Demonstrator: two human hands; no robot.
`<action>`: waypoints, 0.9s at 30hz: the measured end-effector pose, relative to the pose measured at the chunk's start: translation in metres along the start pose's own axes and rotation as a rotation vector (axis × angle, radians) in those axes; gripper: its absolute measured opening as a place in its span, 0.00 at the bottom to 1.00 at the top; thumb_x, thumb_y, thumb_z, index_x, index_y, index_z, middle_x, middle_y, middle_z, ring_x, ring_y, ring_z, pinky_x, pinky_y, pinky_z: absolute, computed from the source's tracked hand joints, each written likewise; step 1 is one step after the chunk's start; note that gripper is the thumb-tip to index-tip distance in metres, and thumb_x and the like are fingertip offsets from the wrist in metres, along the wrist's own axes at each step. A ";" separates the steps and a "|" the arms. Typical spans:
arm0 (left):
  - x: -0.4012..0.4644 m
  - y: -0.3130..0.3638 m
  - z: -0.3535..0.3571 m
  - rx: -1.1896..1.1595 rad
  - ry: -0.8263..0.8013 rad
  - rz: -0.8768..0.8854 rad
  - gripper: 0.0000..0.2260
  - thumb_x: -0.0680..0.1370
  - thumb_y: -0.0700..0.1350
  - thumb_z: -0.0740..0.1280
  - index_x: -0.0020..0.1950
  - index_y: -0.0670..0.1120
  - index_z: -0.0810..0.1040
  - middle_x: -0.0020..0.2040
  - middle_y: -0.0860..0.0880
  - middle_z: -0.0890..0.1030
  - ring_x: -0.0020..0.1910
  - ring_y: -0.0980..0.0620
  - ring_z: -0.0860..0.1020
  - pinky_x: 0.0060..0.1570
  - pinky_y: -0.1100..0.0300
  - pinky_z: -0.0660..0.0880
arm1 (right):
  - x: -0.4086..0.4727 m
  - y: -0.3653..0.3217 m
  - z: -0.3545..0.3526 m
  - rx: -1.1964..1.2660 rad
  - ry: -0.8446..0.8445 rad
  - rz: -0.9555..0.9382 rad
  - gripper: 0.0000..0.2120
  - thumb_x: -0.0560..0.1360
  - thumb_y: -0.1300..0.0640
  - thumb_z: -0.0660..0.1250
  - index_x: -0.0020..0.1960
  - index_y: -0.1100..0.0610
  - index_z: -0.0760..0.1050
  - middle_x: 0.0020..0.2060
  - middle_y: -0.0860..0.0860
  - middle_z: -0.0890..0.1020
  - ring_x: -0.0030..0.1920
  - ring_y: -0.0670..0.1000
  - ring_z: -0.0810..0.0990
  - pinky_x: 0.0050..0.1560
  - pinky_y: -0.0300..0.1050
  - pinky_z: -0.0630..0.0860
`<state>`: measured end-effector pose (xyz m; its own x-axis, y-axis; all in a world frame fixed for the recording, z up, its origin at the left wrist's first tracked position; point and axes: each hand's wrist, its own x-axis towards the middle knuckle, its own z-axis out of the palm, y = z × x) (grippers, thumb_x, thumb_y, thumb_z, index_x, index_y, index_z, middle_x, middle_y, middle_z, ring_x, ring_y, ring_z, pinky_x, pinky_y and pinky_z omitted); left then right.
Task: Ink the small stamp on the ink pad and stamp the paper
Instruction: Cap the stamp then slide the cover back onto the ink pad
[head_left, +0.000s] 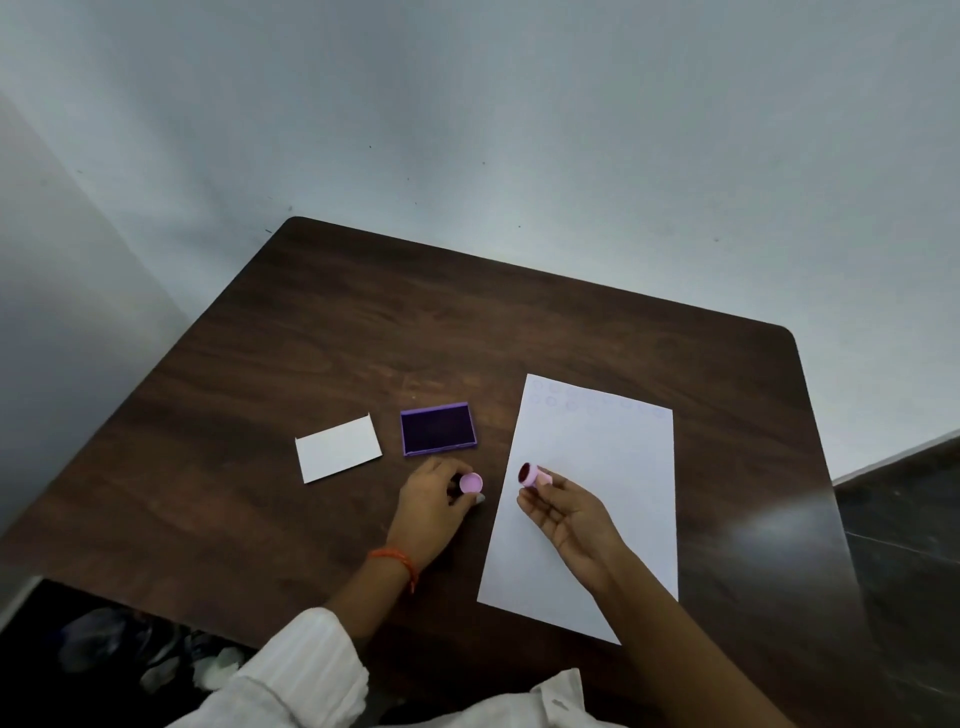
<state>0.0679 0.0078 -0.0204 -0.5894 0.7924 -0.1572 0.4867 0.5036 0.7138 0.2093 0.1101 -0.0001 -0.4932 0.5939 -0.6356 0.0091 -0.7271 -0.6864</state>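
My right hand holds a small pink stamp between thumb and fingers, its dark red face turned up and to the left, above the left edge of the white paper. In my left hand is the stamp's round pink cap, held just above the table. The purple ink pad lies open on the table a little beyond my left hand, its dark pad showing. Faint round stamp marks run along the paper's far edge.
A white rectangular lid or card lies left of the ink pad. The dark wooden table stands against a pale wall; its right edge is close to the paper. An orange thread band is on my left wrist.
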 end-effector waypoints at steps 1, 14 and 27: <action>-0.001 0.002 -0.002 -0.013 0.003 0.013 0.13 0.71 0.45 0.72 0.54 0.48 0.77 0.54 0.47 0.80 0.49 0.55 0.75 0.50 0.63 0.73 | -0.001 -0.001 0.005 -0.067 0.001 -0.026 0.07 0.75 0.63 0.65 0.52 0.58 0.77 0.51 0.57 0.82 0.49 0.55 0.83 0.56 0.48 0.77; -0.013 0.026 -0.019 -0.142 0.118 0.080 0.13 0.70 0.43 0.72 0.53 0.47 0.80 0.50 0.47 0.84 0.44 0.60 0.75 0.46 0.78 0.65 | -0.010 -0.002 0.035 -0.692 0.021 -0.445 0.07 0.71 0.56 0.70 0.49 0.52 0.77 0.44 0.49 0.80 0.42 0.44 0.78 0.35 0.26 0.75; -0.016 0.028 -0.027 -0.256 0.099 0.058 0.13 0.69 0.40 0.73 0.52 0.46 0.81 0.52 0.47 0.82 0.50 0.53 0.78 0.53 0.67 0.72 | -0.008 -0.006 0.034 -0.731 -0.044 -0.418 0.10 0.71 0.58 0.70 0.52 0.57 0.78 0.48 0.54 0.81 0.47 0.51 0.80 0.48 0.39 0.79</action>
<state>0.0735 -0.0001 0.0208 -0.6314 0.7737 -0.0524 0.3504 0.3449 0.8708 0.1834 0.0975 0.0211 -0.6146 0.7396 -0.2745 0.3714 -0.0356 -0.9278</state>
